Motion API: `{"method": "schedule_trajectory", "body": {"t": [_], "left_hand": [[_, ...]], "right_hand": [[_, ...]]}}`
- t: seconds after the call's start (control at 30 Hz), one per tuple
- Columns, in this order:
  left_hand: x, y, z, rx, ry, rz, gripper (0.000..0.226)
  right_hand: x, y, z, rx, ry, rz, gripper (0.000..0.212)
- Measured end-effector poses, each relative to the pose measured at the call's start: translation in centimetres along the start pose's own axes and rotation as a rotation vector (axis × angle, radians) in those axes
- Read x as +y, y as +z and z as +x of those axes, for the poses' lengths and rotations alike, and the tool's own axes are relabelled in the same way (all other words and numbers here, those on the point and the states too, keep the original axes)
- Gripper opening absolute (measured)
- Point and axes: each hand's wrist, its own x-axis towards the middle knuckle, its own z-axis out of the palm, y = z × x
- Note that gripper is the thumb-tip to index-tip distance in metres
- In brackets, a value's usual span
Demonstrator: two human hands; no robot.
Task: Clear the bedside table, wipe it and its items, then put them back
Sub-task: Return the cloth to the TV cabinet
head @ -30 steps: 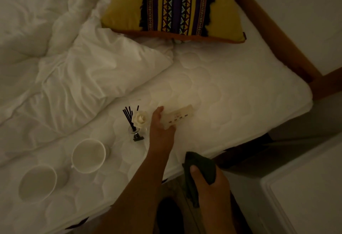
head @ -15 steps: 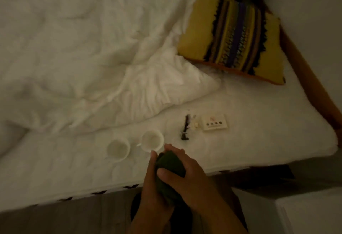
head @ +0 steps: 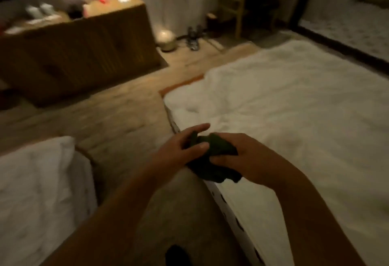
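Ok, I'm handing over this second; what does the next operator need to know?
Left hand: grips the dark green cloth between thumb and fingers.
Right hand: grips the same cloth from the other side.
The cloth is bunched above the white bed edge.
Bedside table and its items: out of view.
Done: cannot tell from here.
To do: likely wiping, then putting items back.

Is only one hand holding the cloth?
No, the left hand and the right hand both grip the dark cloth between them.

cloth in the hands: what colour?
The crumpled cloth is dark green; the head view shows it best.
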Motion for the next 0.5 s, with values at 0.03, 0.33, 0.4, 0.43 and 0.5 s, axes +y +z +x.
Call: {"method": "schedule_trajectory", "body": {"t": [0.03,0.33,0.4,0.43,0.5], "left_hand": [[1.7,-3.9,-0.1,0.025,0.040,0.068,0.063],[15.5,-27.9,-3.5,0.190,0.101,0.693,0.042],[17.3,-31.2,-3.0,0.229,0.102,0.820,0.039],[18.0,-32.8,-2.4,0.242,0.101,0.877,0.038],[18.9,-35.6,-0.5,0.265,0.080,0.999,0.025]], "right_hand": [[-3.1,-0.1,2.9,-0.036,-0.045,-0.047,0.027],[-25.3,1.3,20.3,-0.245,-0.347,-0.351,0.016],[-28.5,1.2,23.4,-0.270,-0.393,-0.455,0.016],[-29.7,1.1,25.1,-0.267,-0.416,-0.529,0.017],[-31.5,0.9,28.9,-0.264,-0.461,-0.659,0.017]]}}
